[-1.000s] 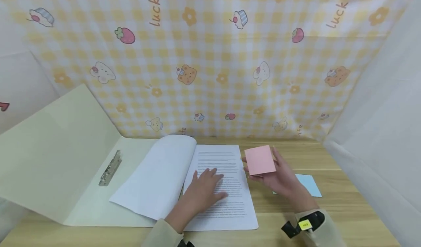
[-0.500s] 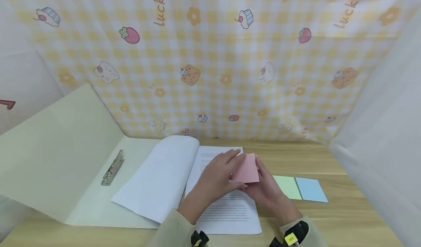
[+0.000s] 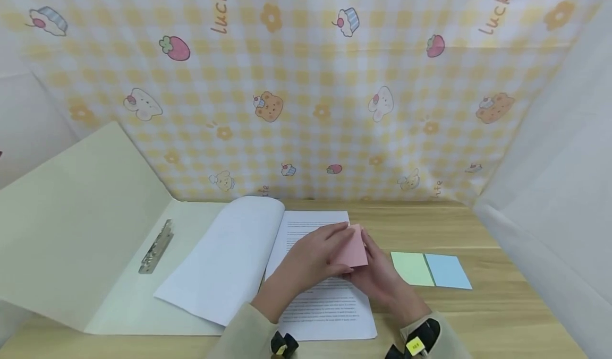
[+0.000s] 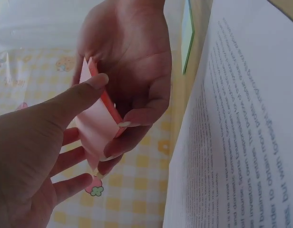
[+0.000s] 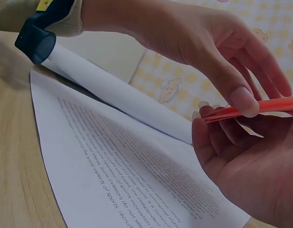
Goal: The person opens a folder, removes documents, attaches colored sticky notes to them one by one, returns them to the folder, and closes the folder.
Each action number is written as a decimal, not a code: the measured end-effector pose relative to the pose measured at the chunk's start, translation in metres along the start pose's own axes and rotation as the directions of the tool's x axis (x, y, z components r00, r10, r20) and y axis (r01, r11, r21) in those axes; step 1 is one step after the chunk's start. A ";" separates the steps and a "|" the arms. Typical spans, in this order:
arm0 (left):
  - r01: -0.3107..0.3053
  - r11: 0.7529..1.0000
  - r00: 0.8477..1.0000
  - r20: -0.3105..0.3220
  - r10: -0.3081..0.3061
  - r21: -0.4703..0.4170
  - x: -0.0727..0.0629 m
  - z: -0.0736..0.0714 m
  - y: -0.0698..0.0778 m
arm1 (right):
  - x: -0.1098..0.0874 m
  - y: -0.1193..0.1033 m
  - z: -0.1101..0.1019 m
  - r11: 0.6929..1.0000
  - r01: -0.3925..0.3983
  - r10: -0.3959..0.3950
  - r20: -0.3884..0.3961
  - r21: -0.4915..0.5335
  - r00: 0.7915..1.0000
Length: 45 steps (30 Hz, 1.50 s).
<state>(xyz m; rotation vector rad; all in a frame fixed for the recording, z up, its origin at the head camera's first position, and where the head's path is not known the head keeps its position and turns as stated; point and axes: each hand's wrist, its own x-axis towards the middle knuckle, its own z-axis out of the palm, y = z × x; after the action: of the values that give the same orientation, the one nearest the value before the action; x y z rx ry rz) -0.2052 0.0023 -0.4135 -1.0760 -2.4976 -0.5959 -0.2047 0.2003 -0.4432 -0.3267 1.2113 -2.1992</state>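
Over the printed page (image 3: pixel 325 311), both hands hold a pink pad of sticky notes (image 3: pixel 353 250). My right hand (image 3: pixel 380 279) grips the pad from below and the right, its fingers curled round the edge. From the other side, my left hand (image 3: pixel 306 261) pinches the pad, the thumb lying across its edge in the left wrist view. There the pink pad (image 4: pixel 96 126) stands on edge, its layers slightly parted at one corner. In the right wrist view the pad (image 5: pixel 270 105) appears edge-on, thin sheets splayed at its near end.
A green sticky pad (image 3: pixel 413 268) and a blue one (image 3: pixel 448 271) lie side by side on the wooden table (image 3: pixel 516 316). To the left is an open folder (image 3: pixel 81 226) with a metal clip (image 3: pixel 156 246). Turned-over sheets (image 3: pixel 224 263) curl beside the page.
The left hand has lifted off the printed page and come to the pink pad. The right hand has carried the pad left over the page, uncovering the green and blue pads.
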 end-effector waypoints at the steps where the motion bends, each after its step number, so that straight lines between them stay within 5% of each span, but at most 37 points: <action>1: -0.006 1.000 1.000 -0.001 0.006 0.002 0.000 0.000 0.000 | 0.000 0.000 0.000 1.000 0.001 -0.001 0.002 -0.002 1.000; 10: -0.068 0.997 0.992 -0.106 0.071 0.027 0.000 -0.001 0.000 | 0.000 0.000 -0.002 1.000 0.025 -0.024 0.050 -0.008 0.998; 17: 0.135 0.985 0.976 -0.158 -0.151 -0.104 0.003 -0.004 0.001 | 0.001 0.003 -0.006 0.998 0.035 -0.030 0.081 -0.059 0.996; 21: 0.219 0.944 0.952 -0.159 -0.263 -0.247 0.004 -0.007 -0.001 | 0.002 0.006 -0.007 0.987 0.019 -0.011 0.049 -0.160 0.999; 27: 0.344 0.838 0.903 -0.094 -0.419 -0.422 0.002 -0.012 -0.005 | 0.002 0.008 -0.008 0.957 -0.049 0.053 0.005 -0.285 0.999; 37: 0.438 0.713 0.841 -0.032 -0.541 -0.547 0.002 -0.015 -0.017 | -0.002 0.004 -0.005 0.956 -0.065 0.099 0.105 -0.287 0.990; 45: 0.470 0.672 0.817 -0.006 -0.576 -0.572 0.001 -0.014 -0.021 | -0.004 0.005 -0.005 0.959 -0.078 0.114 0.117 -0.273 0.987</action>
<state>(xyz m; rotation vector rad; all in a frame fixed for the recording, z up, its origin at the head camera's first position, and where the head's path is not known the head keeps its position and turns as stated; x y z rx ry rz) -0.2191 -0.0170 -0.4057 -0.3693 -2.5075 -1.5888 -0.2019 0.2040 -0.4496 -0.5042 1.4214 -1.9003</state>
